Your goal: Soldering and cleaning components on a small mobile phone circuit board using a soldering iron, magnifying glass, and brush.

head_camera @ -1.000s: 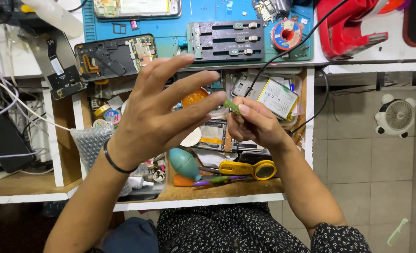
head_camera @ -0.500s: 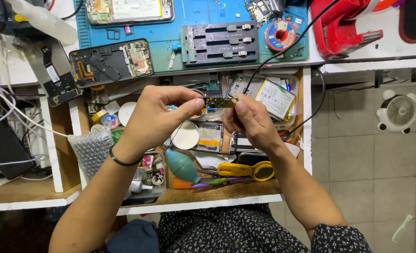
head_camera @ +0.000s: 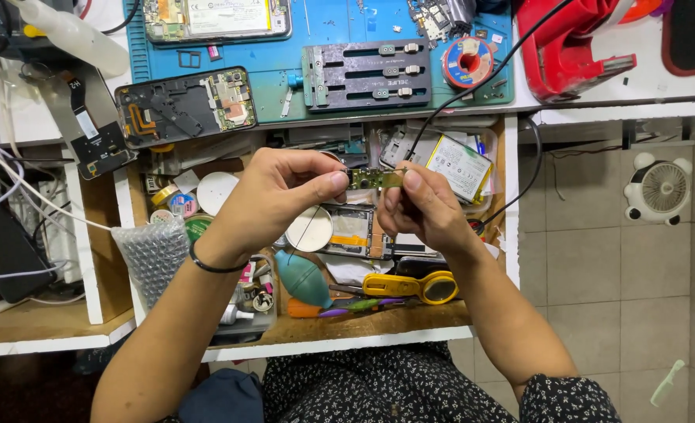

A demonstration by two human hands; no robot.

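Note:
Both hands pinch one small green circuit board (head_camera: 375, 178) between them, above an open drawer full of parts. My left hand (head_camera: 281, 200) grips the board's left end with thumb and forefinger. My right hand (head_camera: 422, 207) holds its right end, fingers curled. A black band circles my left wrist. Below the hands lie a phone frame with an orange flex strip (head_camera: 353, 232) and a round white disc (head_camera: 310, 231).
A blue work mat (head_camera: 324, 31) holds a dark metal board holder (head_camera: 367, 74), an opened phone (head_camera: 184, 106) and a solder spool (head_camera: 466, 63). The drawer contains a teal air blower (head_camera: 304, 278), a yellow loupe (head_camera: 418, 286) and bubble wrap (head_camera: 153, 254). A red tool (head_camera: 570, 51) and a floor fan (head_camera: 660, 188) lie right.
One second ago my left hand was spread open and apart from the board. It has since closed onto the board's left end, so both hands now hold it.

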